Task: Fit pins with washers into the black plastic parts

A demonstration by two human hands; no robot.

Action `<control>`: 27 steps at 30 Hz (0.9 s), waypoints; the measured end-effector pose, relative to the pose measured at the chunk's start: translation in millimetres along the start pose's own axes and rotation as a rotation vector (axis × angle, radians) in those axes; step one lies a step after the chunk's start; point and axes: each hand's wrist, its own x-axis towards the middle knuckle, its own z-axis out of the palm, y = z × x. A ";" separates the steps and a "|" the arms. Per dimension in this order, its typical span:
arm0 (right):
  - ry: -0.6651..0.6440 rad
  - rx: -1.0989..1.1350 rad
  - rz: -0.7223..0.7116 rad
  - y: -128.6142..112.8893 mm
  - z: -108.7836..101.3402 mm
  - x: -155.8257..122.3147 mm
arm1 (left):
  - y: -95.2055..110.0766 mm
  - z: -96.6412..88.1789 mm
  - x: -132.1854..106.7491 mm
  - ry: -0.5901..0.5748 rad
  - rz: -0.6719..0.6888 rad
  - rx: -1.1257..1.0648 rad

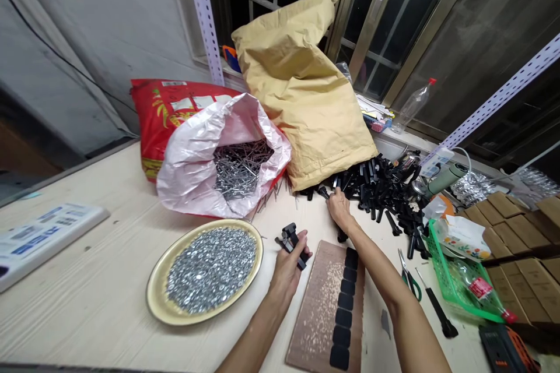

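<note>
My left hand (pixel 289 262) is closed around a few black plastic pieces (pixel 289 240), held above the table between the gold tray and a brown board. My right hand (pixel 338 208) reaches forward into a pile of black plastic pieces (pixel 385 192) spilling from a tan paper sack (pixel 301 87); its fingers are curled on pieces at the pile's near edge. The brown board (pixel 319 309) lies in front of me with a column of black pieces (pixel 345 303) set along its right side.
A gold round tray (pixel 157 297) holds small silver nuts. A white plastic bag (pixel 196 157) holds long metal pins, with a red bag (pixel 161 111) behind. Scissors (pixel 409 280), a screwdriver (pixel 437 309), a green basket (pixel 441 268) and cardboard boxes (pixel 511 227) lie right.
</note>
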 end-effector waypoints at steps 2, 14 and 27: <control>0.022 -0.007 0.011 -4.3 2.2 -9.4 | 1.8 -1.3 0.8 0.000 0.005 -0.020; -0.123 0.029 -0.423 15.1 -1.0 -82.2 | 3.5 -1.9 -0.8 -0.092 -0.064 -0.045; -0.052 -0.621 -0.643 70.1 -10.5 12.5 | 0.7 -2.8 -1.1 -0.069 -0.097 -0.023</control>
